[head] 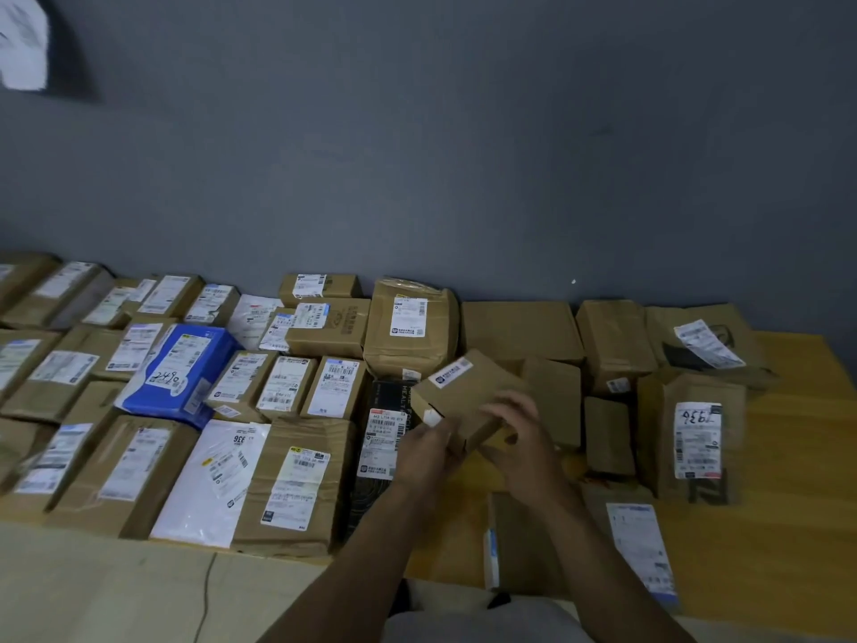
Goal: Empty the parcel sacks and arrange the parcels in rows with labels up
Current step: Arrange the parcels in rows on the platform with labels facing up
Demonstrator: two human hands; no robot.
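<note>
Item held: one small brown cardboard box (pixel 463 396), gripped in both hands and raised above the wooden table (pixel 788 457), tilted, with a small white label (pixel 450 372) shown on its upper far corner.

Left hand (pixel 424 452): fingers curled round the box's near left edge, thumb on top.
Right hand (pixel 519 438): fingers closed over the box's near right end.

Adjacent, left: a black box (pixel 382 450) laid flat with its label up, partly overlapped in view by the held box and the left hand.

Adjacent, right: two plain brown boxes (pixel 554 403) (pixel 607 436), no label visible on top. Beyond them, a brown parcel (pixel 695 438) is stood with a label marked "936" facing the camera.

Near edge: a flat brown parcel (pixel 524 545) and, beside it, a parcel with a long white label (pixel 642 552) face up.

Left of the black box: parcels are set in rows, touching or just beside each other, labels up. Among them are noted a large taped brown parcel (pixel 297 484), a white mailer (pixel 208 480) and a blue package (pixel 181 368) with handwritten digits.

Back row: a tall brown parcel (pixel 410 327) with label, and a plain flat carton (pixel 519 331), are placed against the grey wall (pixel 463 155).
</note>
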